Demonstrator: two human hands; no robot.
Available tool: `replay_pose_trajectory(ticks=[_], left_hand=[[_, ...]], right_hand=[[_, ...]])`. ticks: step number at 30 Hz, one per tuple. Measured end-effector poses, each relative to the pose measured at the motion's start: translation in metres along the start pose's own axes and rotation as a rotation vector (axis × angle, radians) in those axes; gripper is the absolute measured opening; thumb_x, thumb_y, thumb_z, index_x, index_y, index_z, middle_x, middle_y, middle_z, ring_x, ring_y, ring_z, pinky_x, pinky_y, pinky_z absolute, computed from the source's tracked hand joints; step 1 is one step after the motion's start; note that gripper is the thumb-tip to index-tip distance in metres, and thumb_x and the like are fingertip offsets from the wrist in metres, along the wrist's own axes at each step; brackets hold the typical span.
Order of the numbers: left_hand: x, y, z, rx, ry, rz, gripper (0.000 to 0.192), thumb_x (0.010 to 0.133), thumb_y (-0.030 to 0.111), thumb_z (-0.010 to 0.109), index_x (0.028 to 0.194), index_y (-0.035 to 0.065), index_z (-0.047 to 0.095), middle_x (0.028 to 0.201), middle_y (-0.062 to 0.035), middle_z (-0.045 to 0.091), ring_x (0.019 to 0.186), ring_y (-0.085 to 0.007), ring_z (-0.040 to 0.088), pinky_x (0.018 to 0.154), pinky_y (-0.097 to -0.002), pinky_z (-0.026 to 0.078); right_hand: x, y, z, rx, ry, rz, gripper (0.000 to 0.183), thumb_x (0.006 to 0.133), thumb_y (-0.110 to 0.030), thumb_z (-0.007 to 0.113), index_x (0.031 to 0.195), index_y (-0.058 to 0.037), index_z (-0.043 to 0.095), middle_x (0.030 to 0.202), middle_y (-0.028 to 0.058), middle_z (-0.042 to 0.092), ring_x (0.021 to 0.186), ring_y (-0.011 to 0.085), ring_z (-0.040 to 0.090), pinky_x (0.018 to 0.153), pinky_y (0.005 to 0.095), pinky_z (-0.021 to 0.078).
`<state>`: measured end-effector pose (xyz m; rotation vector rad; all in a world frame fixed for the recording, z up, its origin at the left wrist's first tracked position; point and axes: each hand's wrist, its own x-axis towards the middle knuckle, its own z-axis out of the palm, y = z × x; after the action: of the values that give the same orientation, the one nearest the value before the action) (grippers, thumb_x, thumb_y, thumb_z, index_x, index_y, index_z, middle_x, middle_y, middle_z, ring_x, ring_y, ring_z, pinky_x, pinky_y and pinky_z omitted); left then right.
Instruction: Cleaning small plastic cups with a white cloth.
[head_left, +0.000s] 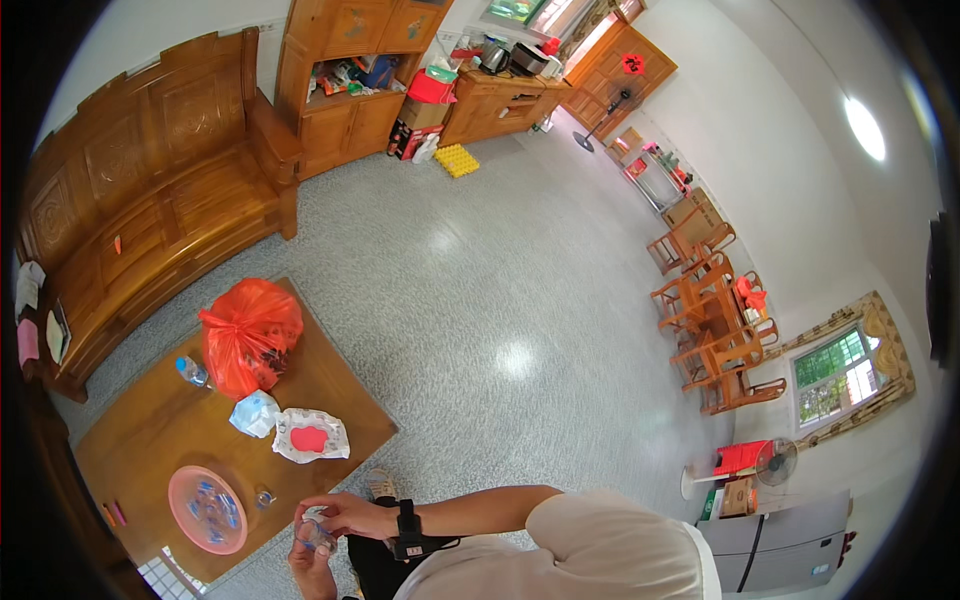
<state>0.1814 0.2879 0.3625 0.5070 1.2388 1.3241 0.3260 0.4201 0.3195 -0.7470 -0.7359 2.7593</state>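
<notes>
A small clear container with bluish parts (313, 532) is held between my two hands just off the table's near edge. My right hand (341, 515), with a black strap on its wrist, grips it from above. From below, the fingers of my left hand (311, 568) hold the same container; the left forearm is mostly out of view. On the wooden table (157, 424) close by stands a similar small clear container (265, 499). Beside that, a pink plastic basin (177, 517) holds several clear pieces with blue parts (214, 510). Fine detail of the held container is too small to tell.
Farther along the table are a tied red plastic bag (251, 330), a bottle with a blue cap (192, 371), a pale blue packet (255, 414) and a white packet with a red patch (311, 436). A carved wooden bench (165, 172) stands beyond the table.
</notes>
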Motion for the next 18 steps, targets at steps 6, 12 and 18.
replay_pose_trajectory(ticks=[6,12,18], left_hand=[[0.038,-0.044,-0.037,0.361,0.211,0.06,0.049,0.087,0.008,0.076,0.134,-0.0008,0.064,0.122,-0.007,0.063,0.107,-0.017,0.058,0.095,-0.0322,0.048],[0.106,-0.104,-0.061,0.769,0.398,0.193,0.045,0.079,0.01,0.085,0.12,0.0006,0.07,0.101,-0.0105,0.067,0.088,-0.0234,0.062,0.08,-0.0352,0.052],[0.147,-0.175,-0.108,1.018,0.459,0.227,0.041,0.077,0.012,0.084,0.113,0.0012,0.068,0.101,-0.0123,0.069,0.087,-0.028,0.063,0.079,-0.0393,0.053]], right_hand=[[0.009,0.059,-0.101,-0.138,0.274,-0.183,0.01,0.094,-0.012,0.066,0.101,-0.0058,0.069,0.088,-0.0011,0.066,0.08,0.0094,0.063,0.069,0.0273,0.053],[-0.013,0.04,-0.202,-0.232,0.852,-0.13,0.036,0.089,-0.008,0.073,0.123,0.0028,0.069,0.109,0.0072,0.074,0.097,0.015,0.069,0.087,0.0277,0.0532],[0.015,0.072,-0.268,-0.346,1.017,-0.12,0.035,0.09,-0.007,0.074,0.121,0.0075,0.068,0.11,0.0103,0.074,0.097,0.0164,0.07,0.085,0.0277,0.0532]])
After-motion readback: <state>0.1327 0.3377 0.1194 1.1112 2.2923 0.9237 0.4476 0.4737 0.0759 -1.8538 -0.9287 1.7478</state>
